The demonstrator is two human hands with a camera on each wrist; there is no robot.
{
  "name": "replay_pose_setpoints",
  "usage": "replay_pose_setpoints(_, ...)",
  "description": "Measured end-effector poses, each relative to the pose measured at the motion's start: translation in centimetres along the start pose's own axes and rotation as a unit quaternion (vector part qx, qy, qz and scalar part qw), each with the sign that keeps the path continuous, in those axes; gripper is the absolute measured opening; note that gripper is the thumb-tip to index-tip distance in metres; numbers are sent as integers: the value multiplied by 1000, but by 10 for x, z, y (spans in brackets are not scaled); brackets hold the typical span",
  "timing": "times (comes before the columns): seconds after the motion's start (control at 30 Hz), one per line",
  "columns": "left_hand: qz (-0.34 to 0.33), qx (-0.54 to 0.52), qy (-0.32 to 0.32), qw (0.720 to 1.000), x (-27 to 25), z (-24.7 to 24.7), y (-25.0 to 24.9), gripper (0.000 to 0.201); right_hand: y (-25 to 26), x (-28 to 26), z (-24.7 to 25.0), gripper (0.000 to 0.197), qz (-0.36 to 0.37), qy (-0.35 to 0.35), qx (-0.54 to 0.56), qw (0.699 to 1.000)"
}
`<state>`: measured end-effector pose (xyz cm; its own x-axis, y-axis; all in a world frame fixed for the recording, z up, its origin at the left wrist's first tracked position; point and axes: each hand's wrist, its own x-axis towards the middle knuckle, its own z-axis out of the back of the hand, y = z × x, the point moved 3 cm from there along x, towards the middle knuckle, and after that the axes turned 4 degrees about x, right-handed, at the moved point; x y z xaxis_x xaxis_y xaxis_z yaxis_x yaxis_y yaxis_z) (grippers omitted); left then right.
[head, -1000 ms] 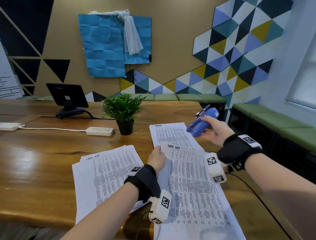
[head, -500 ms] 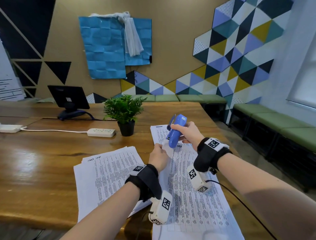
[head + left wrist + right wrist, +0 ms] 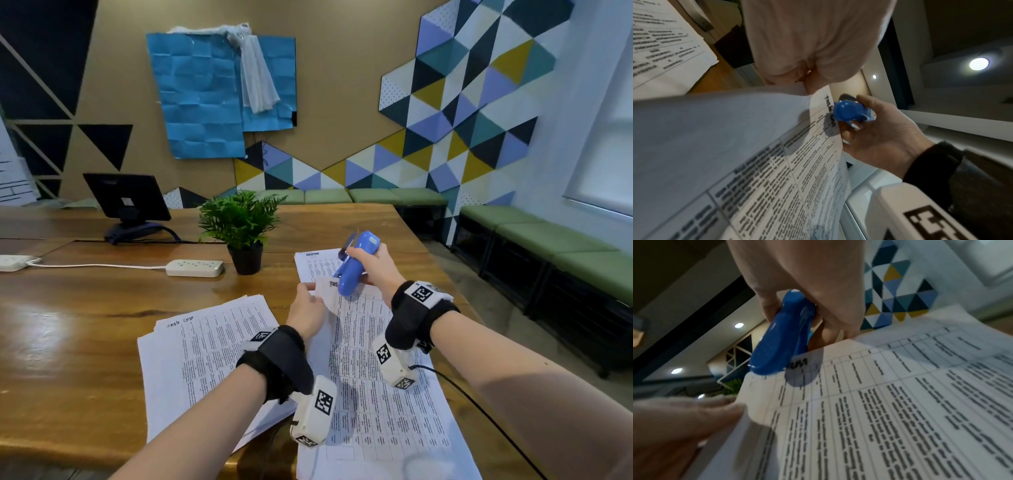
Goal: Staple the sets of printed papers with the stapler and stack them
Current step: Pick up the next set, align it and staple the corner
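Wooden tabletop in a meeting room with a geometric tiled wall carries three groups of printed sheets: a loose stack of white printed papers at the left, a single printed sheet farther back, and the white printed paper set now being worked, nearest the person.

Left hand pinches the top-left corner of the paper set between thumb and fingers and lifts it clear of the tabletop; this gives the tool access to both faces of the corner and keeps the sheets aligned.

Right hand is wrapped around the blue plastic stapler, held nose-down. The right wrist view shows the stapler's nose over the raised corner, beside the handwritten heading. Whether the sheets sit fully inside the stapler's mouth cannot be determined.

Judged step: positioning for the staple. Next action likely requires a firm squeeze with the corner held steady; slippage would misalign the sheets.
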<state>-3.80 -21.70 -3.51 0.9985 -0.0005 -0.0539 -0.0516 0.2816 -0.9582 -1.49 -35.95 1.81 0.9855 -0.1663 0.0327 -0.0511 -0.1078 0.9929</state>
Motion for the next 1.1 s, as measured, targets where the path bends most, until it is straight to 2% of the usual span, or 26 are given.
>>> replay_pose_setpoints(0.1, -15, 8, 9, 1000, -6, -4, -7, 19, 2, -4, -15, 21, -2, 14, -17, 1000)
replay_pose_setpoints(0.17, -24, 27, 18, 999, -8, -7, -6, 23, 3, -5, -23, 30, -3, 4, -27, 1000)
replay_pose_setpoints(0.23, -32, 29, 21, 999, -9, -6, -6, 17, 4, -6, -30, 38, 9, -3, -29, 1000)
replay_pose_setpoints(0.3, -32, 32, 18, 999, -8, -4, -5, 16, 6, -6, -34, 37, 9, -6, -31, 999)
replay_pose_setpoints(0.43, -24, 32, 11, 999, -6, 2, -3, 20, 10, -5, -36, 22, -3, 1, -6, 1000)
replay_pose_setpoints(0.53, -22, 43, 9, 999, -5, 4, -2, 27, 11, -6, -37, 7, -1, -25, 10, 1000)
replay_pose_setpoints(0.67, -25, 45, 16, 999, -7, 1, -7, 31, 7, -3, -41, 34, 6, -61, -78, 995)
replay_pose_setpoints(0.77, -23, 39, 21, 999, -6, 0, -7, 33, 7, 0, -43, 34, 20, -67, -107, 992)
replay_pose_setpoints(0.9, -24, 30, 32, 999, -6, -1, -5, 25, 7, -1, -45, 36, 26, -70, -133, 988)
replay_pose_setpoints(1.1, -20, 18, 43, 999, -11, -2, -5, 32, 8, -3, -50, 62, 52, -77, -124, 988)
